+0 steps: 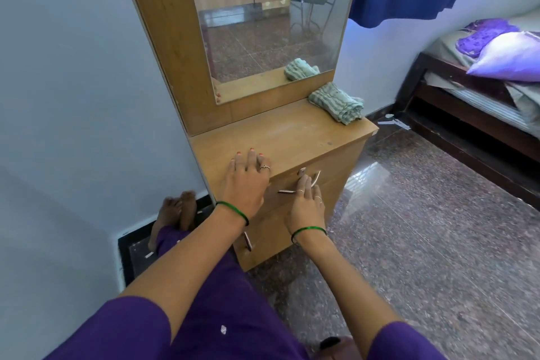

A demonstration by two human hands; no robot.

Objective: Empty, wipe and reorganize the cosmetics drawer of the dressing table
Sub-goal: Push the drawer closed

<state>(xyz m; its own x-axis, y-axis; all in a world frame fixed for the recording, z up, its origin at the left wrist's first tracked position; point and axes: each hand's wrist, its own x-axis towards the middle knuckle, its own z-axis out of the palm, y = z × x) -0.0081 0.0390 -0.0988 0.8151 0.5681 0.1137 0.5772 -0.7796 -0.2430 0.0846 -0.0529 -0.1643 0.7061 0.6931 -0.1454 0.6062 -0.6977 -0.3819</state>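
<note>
Drawer (295,184) closed, hands (305,199) at curved handle (314,180)

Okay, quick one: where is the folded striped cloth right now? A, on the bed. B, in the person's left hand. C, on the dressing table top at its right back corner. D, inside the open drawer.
C: the striped cloth lies on the dressing table top beside the mirror.

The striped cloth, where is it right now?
In the head view, the striped cloth lies crumpled on the far right corner of the dressing table top, just below the mirror and apart from both hands.
</note>
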